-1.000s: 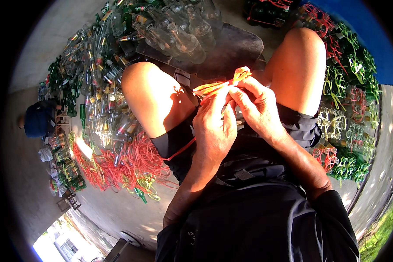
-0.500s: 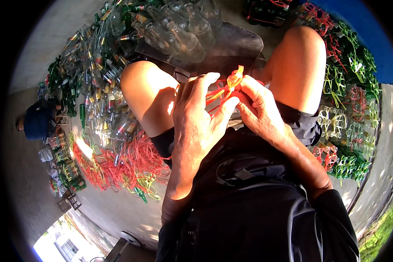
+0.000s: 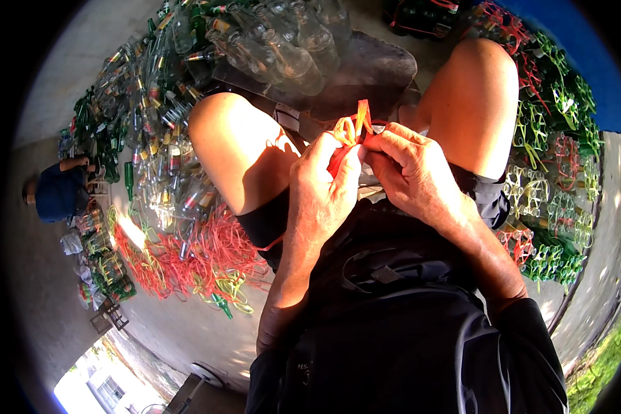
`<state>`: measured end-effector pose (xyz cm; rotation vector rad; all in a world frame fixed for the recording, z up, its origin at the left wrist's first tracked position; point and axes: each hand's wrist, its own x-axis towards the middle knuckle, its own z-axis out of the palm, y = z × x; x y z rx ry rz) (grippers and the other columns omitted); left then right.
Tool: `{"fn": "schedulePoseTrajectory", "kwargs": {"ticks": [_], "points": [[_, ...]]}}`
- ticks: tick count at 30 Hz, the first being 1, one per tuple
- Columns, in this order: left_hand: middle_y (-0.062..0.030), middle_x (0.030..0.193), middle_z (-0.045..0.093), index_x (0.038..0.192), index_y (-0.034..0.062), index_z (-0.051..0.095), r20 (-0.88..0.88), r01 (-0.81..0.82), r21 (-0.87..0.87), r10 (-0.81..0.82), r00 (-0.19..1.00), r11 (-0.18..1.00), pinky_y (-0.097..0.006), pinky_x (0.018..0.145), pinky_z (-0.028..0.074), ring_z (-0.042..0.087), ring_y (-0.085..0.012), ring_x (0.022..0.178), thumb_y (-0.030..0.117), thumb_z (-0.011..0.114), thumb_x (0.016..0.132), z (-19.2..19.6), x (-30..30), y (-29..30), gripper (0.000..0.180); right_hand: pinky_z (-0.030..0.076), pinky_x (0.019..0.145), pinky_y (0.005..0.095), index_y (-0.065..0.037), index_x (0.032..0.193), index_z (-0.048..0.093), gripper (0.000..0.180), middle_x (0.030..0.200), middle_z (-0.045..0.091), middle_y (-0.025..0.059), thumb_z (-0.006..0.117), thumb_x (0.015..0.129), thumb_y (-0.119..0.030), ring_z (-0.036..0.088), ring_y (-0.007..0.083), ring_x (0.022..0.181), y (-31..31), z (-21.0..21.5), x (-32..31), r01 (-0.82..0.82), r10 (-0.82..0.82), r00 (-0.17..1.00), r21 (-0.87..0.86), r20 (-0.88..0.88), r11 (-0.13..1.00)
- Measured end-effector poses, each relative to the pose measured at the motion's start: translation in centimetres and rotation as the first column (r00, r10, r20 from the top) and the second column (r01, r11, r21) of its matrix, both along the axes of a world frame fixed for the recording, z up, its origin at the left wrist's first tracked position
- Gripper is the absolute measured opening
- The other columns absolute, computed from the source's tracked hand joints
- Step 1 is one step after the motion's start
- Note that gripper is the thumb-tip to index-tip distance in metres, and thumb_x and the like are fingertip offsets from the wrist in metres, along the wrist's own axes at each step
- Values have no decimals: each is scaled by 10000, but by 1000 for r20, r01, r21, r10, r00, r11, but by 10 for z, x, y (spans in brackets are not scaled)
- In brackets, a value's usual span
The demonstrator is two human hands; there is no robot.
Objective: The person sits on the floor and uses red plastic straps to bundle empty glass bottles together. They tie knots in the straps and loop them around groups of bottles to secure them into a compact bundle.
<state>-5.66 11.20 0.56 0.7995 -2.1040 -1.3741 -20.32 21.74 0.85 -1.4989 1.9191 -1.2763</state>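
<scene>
Between my knees, both hands pinch a red-orange plastic strap, which is folded into loops that stick up above my fingertips in bright sun. My left hand grips it with thumb and fingers, a bunched loop showing over the knuckles. Close beside it, my right hand holds another part of the strap between thumb and forefinger. Whether the strap is knotted there is hidden by the fingers. Beyond my hands, a group of clear glass bottles stands on a dark board.
At left lies a large heap of clear and green bottles, with a pile of red and yellow straps nearer. Strapped bundles of bottles line the right side. A person in dark blue sits at far left.
My hands have drawn closer together, the left shifting right and closing on the strap. The stretched strands between them are now bunched into upright loops. My right hand has moved slightly right.
</scene>
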Motion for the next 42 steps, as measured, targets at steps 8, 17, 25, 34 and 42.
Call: {"fn": "schedulePoseTrajectory", "kwargs": {"ticks": [8, 17, 25, 34, 42], "points": [[-18, 793, 644, 1038, -8, 603, -86, -112, 244, 136, 987, 963, -243, 594, 483, 587, -67, 663, 165, 634, 1071, 9, 1, -2, 178, 548, 662, 417, 13, 966, 688, 100, 847, 659, 158, 728, 876, -3, 678, 359, 744, 13, -4, 0, -32, 30, 999, 51, 42, 998], [9, 736, 623, 1076, 18, 645, -152, -216, 413, 301, 942, 885, -225, 576, 450, 558, -45, 643, 278, 628, 1083, 9, 10, -11, 260, 548, 670, 393, 18, 959, 704, 52, 837, 668, 153, 717, 912, 1, 690, 335, 755, 38, -8, -1, -61, 50, 996, 135, 78, 989], [8, 751, 522, 1130, -7, 641, -257, -1, 699, 252, 933, 715, -305, 668, 522, 477, -79, 622, 327, 607, 1091, 10, 16, -18, 338, 469, 657, 275, 42, 1039, 716, 102, 825, 645, 66, 685, 954, -5, 576, 101, 748, 50, -2, -18, 62, -117, 955, 203, 272, 977], [-32, 838, 545, 1328, -14, 577, -361, 223, 853, 223, 906, 472, -312, 653, 448, 481, -112, 663, 201, 541, 1074, 6, 21, -22, 335, 467, 651, 253, 51, 1015, 714, 103, 769, 644, 68, 708, 968, -40, 559, 65, 735, 42, -3, -18, 90, -169, 918, 227, 358, 970], [-130, 1017, 666, 1381, -60, 564, -346, 190, 863, 272, 898, 469, -279, 660, 469, 567, -143, 743, 104, 585, 1038, 4, 22, -19, 381, 507, 636, 308, 17, 1052, 722, 112, 810, 674, 118, 707, 966, -52, 618, 124, 706, 34, -12, -16, 78, -140, 954, 231, 265, 970]]}}
